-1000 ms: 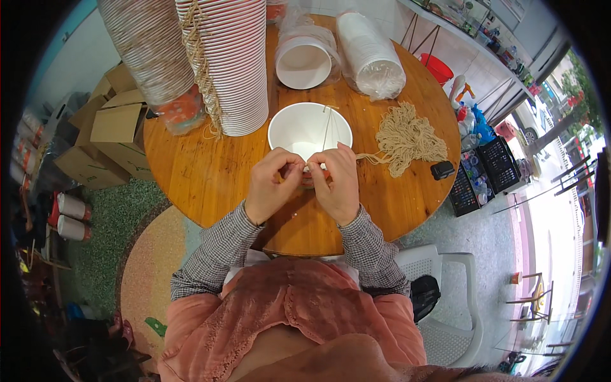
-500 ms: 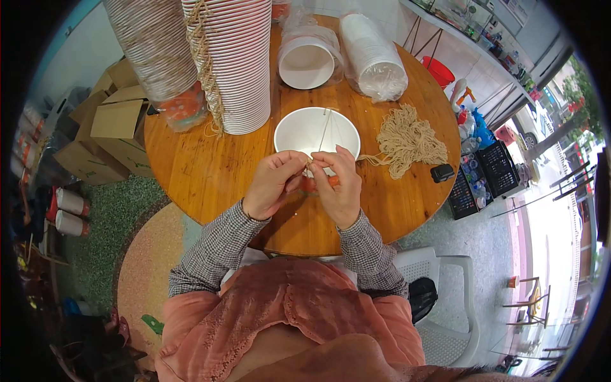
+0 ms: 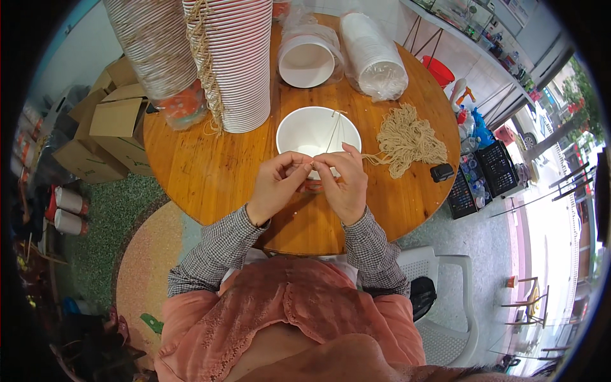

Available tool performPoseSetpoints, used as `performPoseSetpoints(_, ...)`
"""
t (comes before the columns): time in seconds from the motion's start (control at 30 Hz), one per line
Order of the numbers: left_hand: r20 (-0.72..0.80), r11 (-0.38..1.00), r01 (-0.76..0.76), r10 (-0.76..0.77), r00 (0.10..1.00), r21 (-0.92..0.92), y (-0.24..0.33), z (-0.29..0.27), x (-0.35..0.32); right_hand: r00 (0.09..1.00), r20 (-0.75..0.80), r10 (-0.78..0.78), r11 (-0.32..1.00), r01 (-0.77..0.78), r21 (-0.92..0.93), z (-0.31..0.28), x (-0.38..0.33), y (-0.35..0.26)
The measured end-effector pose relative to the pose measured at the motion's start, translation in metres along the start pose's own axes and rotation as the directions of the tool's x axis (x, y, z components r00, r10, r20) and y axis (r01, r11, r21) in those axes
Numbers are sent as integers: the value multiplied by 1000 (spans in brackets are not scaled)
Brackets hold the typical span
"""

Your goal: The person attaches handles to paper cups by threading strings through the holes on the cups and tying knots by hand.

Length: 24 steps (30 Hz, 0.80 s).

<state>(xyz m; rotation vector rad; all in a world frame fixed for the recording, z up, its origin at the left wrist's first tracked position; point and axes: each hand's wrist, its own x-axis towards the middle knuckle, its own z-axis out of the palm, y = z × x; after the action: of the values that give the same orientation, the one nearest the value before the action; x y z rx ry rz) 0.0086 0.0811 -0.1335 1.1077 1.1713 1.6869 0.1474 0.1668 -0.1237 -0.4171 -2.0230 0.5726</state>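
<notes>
A white paper bowl (image 3: 315, 130) stands on the round wooden table (image 3: 203, 172) just beyond my hands. A thin beige string (image 3: 332, 130) runs across its opening down to my fingers. My left hand (image 3: 278, 184) and my right hand (image 3: 344, 181) meet at the bowl's near rim, fingertips pinched together on the string. A loose bundle of beige string pieces (image 3: 407, 140) lies right of the bowl, one strand trailing toward my right hand.
Two tall stacks of paper bowls (image 3: 232, 57) (image 3: 149, 51) rise at the table's far left. A bagged bowl (image 3: 307, 58) and a bagged sleeve of lids (image 3: 372, 54) lie at the back. A small black object (image 3: 442, 172) sits near the right edge. Cardboard boxes (image 3: 105, 134) and a white plastic chair (image 3: 445, 299) stand around.
My hands stay at the bowl's near rim with small finger movements on the string; the bowl and the string bundle have not moved.
</notes>
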Motion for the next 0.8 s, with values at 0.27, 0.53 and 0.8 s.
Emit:
performPoseSetpoints(0.27,-64,999,-8,12,998,52,-3,1,-4,996,-54,67,997,-66,27,6,-5,4)
performPoseSetpoints(0.53,-60,966,-110,127,990,235,-12,-3,-12,996,-76,46,999,-48,-26,10,-4,3)
performPoseSetpoints(0.8,55,863,-318,323,945,393,-20,-7,-12,991,-134,17,982,-42,-184,7,6,0)
